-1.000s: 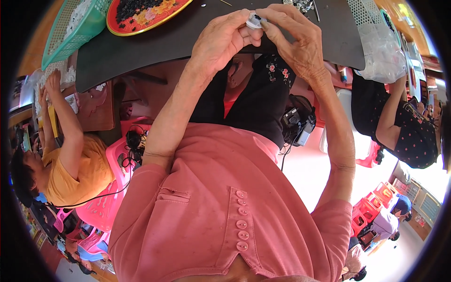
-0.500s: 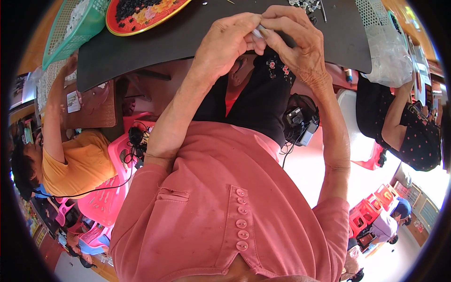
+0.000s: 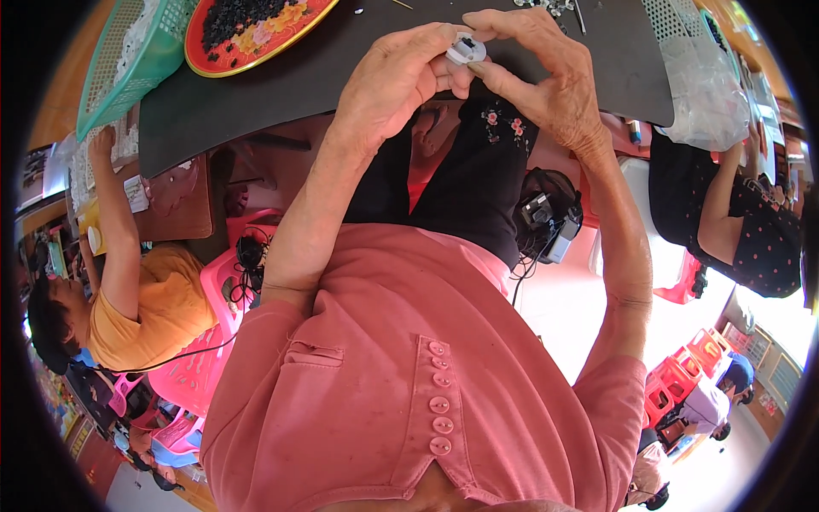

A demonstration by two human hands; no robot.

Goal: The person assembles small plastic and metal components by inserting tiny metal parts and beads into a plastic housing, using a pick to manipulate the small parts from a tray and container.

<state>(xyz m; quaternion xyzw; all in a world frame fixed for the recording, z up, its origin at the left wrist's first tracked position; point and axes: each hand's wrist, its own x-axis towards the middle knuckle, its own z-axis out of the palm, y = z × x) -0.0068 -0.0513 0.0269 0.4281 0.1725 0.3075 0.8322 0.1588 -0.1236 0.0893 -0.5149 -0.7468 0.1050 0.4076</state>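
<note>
A small round white plastic part (image 3: pixel 466 52) with a dark piece at its middle is held up over the near edge of the dark table (image 3: pixel 358 64). My left hand (image 3: pixel 408 75) pinches its left side between thumb and fingers. On the other side, the thumb and forefinger of my right hand (image 3: pixel 542 81) curve around the part, their tips at its edge. A red flowered tray (image 3: pixel 290 38) lies to the left of my hands, with many small black pieces (image 3: pixel 235 21) heaped on it.
At the far left stands a green basket (image 3: pixel 128 81) of white pieces. Several small clear parts and a thin metal rod (image 3: pixel 580 17) lie beyond my right hand. A clear plastic bag (image 3: pixel 704 98) hangs at the right edge. Co-workers (image 3: pixel 158 290) sit on both sides.
The white part has turned, so its round face and dark middle now show. My right hand's thumb and forefinger have spread wider around it. The left co-worker's arm has shifted.
</note>
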